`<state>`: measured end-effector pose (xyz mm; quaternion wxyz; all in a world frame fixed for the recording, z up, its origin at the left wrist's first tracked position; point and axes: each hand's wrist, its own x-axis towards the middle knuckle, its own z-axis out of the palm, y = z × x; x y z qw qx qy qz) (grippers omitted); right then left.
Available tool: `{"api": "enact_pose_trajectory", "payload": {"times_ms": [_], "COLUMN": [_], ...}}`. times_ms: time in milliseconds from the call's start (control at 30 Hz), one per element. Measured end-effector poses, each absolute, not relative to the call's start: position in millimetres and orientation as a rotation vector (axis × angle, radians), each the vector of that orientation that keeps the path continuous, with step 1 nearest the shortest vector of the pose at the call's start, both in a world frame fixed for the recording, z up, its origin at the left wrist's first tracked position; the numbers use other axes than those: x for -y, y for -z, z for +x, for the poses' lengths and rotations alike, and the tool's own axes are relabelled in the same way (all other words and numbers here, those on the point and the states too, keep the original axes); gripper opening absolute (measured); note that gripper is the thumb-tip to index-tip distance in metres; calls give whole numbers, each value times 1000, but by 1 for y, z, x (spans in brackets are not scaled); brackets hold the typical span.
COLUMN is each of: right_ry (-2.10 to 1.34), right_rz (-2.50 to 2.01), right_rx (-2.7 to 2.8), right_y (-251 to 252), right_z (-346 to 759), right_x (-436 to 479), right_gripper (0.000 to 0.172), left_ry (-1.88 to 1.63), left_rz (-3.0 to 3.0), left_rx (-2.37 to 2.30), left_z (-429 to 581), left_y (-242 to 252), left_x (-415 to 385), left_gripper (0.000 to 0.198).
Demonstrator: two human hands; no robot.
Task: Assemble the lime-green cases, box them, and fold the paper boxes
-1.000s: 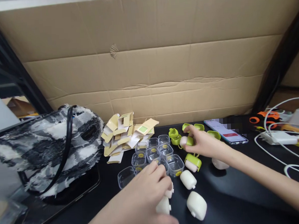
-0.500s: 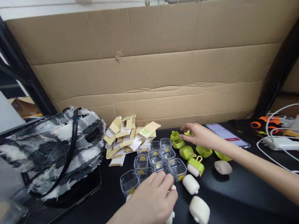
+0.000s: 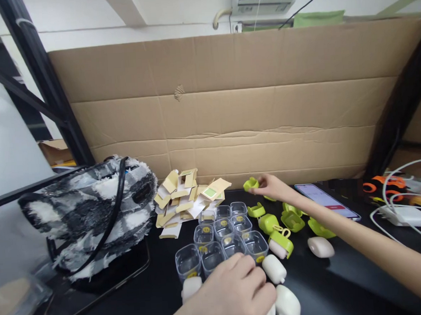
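Observation:
My right hand (image 3: 273,187) reaches to the back of the black table and pinches a small lime-green cap (image 3: 250,183), lifted just above the surface. More green caps (image 3: 292,220) lie beside my forearm. My left hand (image 3: 233,294) rests low at the front with fingers curled over white rounded pieces (image 3: 286,304); whether it grips one is hidden. Several clear square cups (image 3: 222,237) with yellow stickers stand just beyond its fingertips.
A furry black-and-white bag (image 3: 89,212) sits at the left. A heap of folded card slips (image 3: 187,194) lies behind the cups. A phone (image 3: 327,201) lies right, with cables (image 3: 406,212) and orange-handled tools (image 3: 383,184). A cardboard wall (image 3: 229,113) closes the back.
My right hand moved away from the green-and-white pieces to the back and picked up a green cap. The left hand slid nearer over the white pieces. The camera tilted up.

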<state>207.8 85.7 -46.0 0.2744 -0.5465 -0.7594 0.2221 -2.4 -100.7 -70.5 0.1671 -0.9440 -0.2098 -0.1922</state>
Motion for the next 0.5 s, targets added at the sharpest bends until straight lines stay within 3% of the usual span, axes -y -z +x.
{"api": "enact_pose_trajectory", "payload": {"times_ms": [167, 333, 500], "right_ry": [-657, -674, -614], "right_rz": [-1162, -874, -744], "right_rx": [1816, 1701, 1742], "right_y": [33, 41, 74], "right_z": [221, 226, 225], "right_x": [-40, 20, 49], "right_gripper": [26, 38, 41], "left_ry": [761, 899, 1263], "left_rz": [-2851, -2885, -2805], "left_rx": [663, 761, 1314], "left_z": [2, 2, -6], "left_y": [78, 65, 45], "left_x": [101, 102, 97], "left_gripper": [8, 18, 21]}}
